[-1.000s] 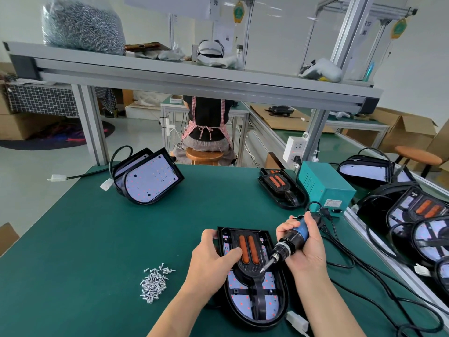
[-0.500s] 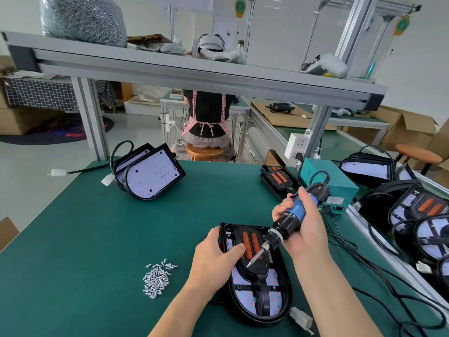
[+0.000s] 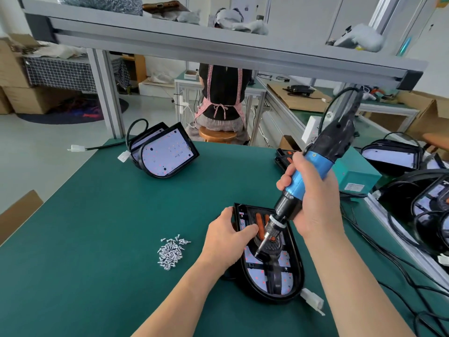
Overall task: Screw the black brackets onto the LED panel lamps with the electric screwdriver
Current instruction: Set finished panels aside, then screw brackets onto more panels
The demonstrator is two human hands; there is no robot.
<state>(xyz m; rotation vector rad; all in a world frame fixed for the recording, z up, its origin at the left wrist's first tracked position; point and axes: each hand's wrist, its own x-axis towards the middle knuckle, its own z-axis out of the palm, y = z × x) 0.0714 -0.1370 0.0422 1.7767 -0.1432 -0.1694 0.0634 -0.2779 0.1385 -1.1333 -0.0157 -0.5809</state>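
Tipping up steeper, the electric screwdriver now stands near upright at centre right of the frame, bit tip planted on the left side of the black bracket where it sits on the LED panel lamp, lower centre of the frame on the green mat. Right hand has all fingers wrapped tight round the blue barrel, thumb side toward the camera. Left hand clamps the lamp's left rim, thumb laid over the edge onto the panel, the other fingers curled round the outside. Reads as a screw being driven or just seated at that left hole; whether a screw is on the bit, cannot tell, too small. Judgement: this bracket is mid-fastening, not done. Versus a second ago: the tool lay low and slanted then, with the tip by the bracket's right side; half a second ago it was raised and aimed at the bracket's middle; now the tip is further down and left. Left hand grip is unchanged across all three. Screw pile sits left of the lamp, same spot. Spare lamps lean at upper left of the mat, unmoved.
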